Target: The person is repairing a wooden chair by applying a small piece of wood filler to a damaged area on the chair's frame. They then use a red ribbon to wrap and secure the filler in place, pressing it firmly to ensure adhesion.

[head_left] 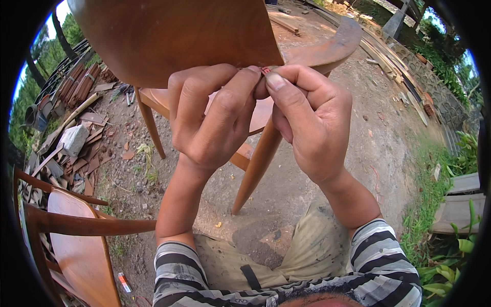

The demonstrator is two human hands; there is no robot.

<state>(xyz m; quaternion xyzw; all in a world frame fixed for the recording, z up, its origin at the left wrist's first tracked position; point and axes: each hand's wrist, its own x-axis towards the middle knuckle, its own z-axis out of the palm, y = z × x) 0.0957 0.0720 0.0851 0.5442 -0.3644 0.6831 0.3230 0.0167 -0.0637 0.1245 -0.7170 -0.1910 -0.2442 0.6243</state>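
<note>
Red and mostly hidden, a small piece point(265, 71) is sitting between the left hand point(225, 107) and the right hand point(313, 120), which are meeting and pinching it near the lower edge of a brown wooden chair backrest point(179, 38).

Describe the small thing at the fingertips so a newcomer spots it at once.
Find the brown wooden chair at the top, with its broad backrest. By the backrest's lower right corner, the left hand and right hand meet. Pinched there is a tiny red piece, shape too small to tell; its red sets it apart from the brown wood behind.
</note>
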